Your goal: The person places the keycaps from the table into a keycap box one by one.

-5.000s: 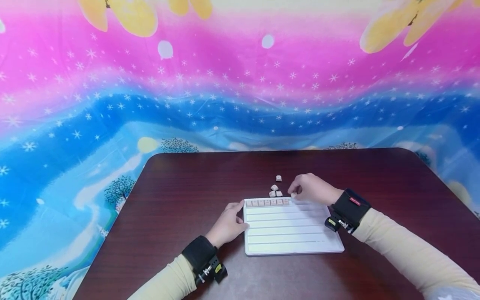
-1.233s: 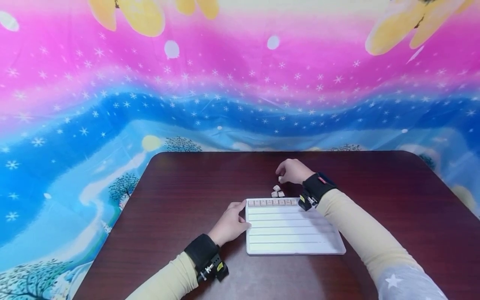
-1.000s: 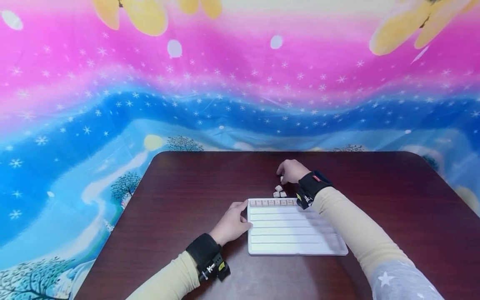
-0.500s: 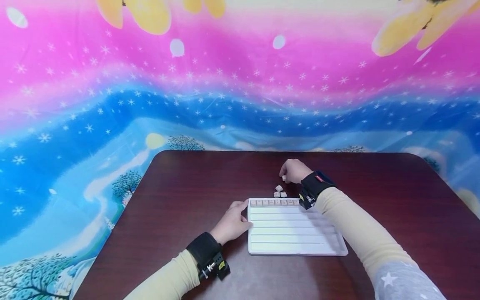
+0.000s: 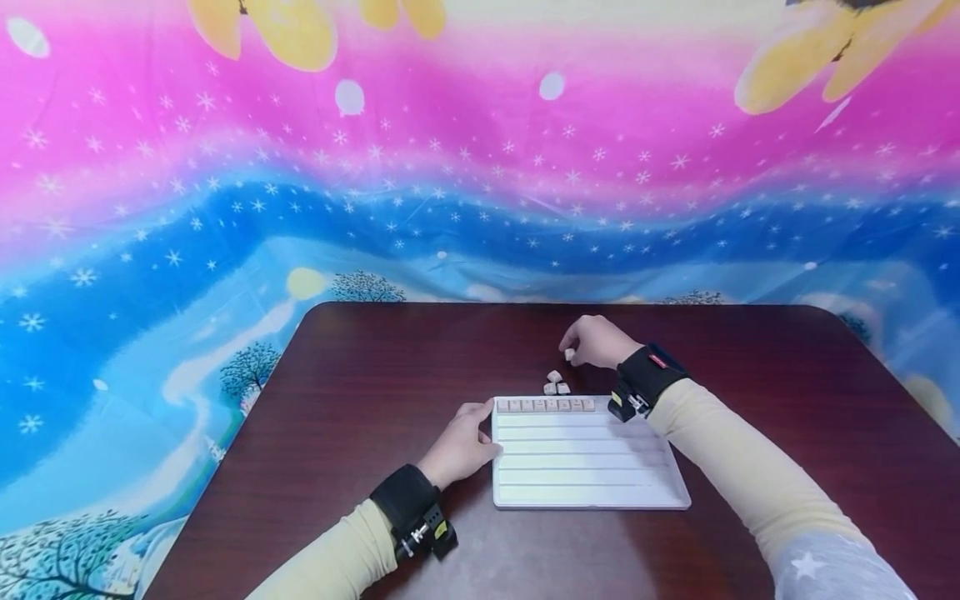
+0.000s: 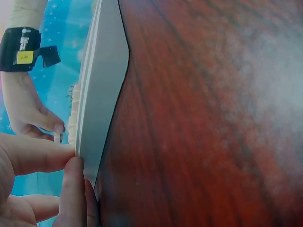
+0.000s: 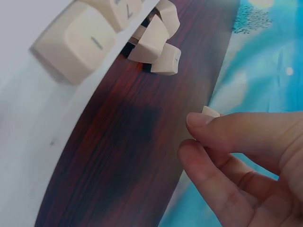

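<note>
My left hand point(image 5: 456, 447) grips the left edge of a flat white tray point(image 5: 577, 461) with raised ridges across it; in the left wrist view, thumb and fingers point(image 6: 73, 184) meet at its rim. Along the tray's top groove runs a row of beige keycaps point(image 5: 545, 406), starting from the left; the right wrist view shows a printed mark on the end keycap point(image 7: 80, 41). Beyond the tray, my right hand point(image 5: 597, 340) pinches one keycap point(image 5: 570, 355) between thumb and fingers, and most of it is hidden in the right wrist view. Three loose keycaps point(image 5: 553, 377) lie behind the tray.
Everything sits on a dark reddish-brown table point(image 5: 360, 375) with rounded back corners. A printed cloth point(image 5: 480, 167) in pink and blue hangs behind it. Each wrist carries a black strap point(image 5: 651, 373) with a small camera.
Since five seconds ago, the row has gained a keycap at its right end, and my right hand has moved back and taken the farthest loose one. My left hand stays on the tray.
</note>
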### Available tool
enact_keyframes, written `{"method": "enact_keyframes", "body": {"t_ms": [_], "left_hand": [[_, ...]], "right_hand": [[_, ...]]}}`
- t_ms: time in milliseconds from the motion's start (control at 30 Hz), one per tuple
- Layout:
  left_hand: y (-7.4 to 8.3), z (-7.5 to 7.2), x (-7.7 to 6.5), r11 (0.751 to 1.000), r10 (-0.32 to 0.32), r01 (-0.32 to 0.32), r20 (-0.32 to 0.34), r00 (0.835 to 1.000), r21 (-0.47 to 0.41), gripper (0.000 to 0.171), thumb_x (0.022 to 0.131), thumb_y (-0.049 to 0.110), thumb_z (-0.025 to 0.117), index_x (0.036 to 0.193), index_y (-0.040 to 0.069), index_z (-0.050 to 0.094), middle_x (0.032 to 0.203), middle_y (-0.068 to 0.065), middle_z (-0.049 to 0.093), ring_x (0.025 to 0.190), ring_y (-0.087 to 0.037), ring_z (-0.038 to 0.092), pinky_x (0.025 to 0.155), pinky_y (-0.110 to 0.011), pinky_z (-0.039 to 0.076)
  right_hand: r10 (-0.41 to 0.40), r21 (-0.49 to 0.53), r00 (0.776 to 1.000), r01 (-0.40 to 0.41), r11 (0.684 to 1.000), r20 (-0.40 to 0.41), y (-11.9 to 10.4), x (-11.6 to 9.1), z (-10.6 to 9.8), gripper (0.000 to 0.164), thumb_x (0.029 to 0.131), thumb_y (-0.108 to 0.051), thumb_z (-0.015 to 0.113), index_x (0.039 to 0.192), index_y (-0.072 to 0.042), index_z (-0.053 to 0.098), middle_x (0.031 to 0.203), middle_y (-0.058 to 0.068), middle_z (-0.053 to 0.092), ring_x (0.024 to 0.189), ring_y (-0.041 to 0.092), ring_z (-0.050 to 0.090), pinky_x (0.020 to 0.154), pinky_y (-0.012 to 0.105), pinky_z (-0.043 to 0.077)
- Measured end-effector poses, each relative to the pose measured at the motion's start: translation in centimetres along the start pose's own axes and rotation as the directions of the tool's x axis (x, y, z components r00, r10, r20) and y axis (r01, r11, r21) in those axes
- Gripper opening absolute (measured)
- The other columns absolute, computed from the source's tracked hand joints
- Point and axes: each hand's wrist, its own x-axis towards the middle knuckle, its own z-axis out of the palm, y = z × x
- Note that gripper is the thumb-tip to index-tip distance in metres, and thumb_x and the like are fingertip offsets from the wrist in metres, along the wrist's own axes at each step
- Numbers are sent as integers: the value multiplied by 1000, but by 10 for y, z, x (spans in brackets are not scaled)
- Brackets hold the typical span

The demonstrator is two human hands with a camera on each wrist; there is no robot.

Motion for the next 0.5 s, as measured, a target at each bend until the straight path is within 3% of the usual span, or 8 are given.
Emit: {"method": "enact_keyframes", "body": {"t_ms": [333,500], "left_hand": [[-2,1,-1,1000,3,-3,1,1000,7,74,89,-3,73,154,-7,37,149,-25,41,80,-16,55,62,-26,46],[-1,1,0,1000,11,-11,-2,1000,4,74,90,-3,72,154,-8,36,149,-25,41,80,-16,55,62,-25,46]], "right_hand": [[-33,14,999,33,999,0,-3,-28,-6,24,91,3,71,115,4,75,114,19,71,82,21,64,76,38,53],[-27,8,1000,27,1000,-11,0,-41,-9,24,89,3,74,113,3,76,112,17,72,83,20,65,76,39,55]]}}
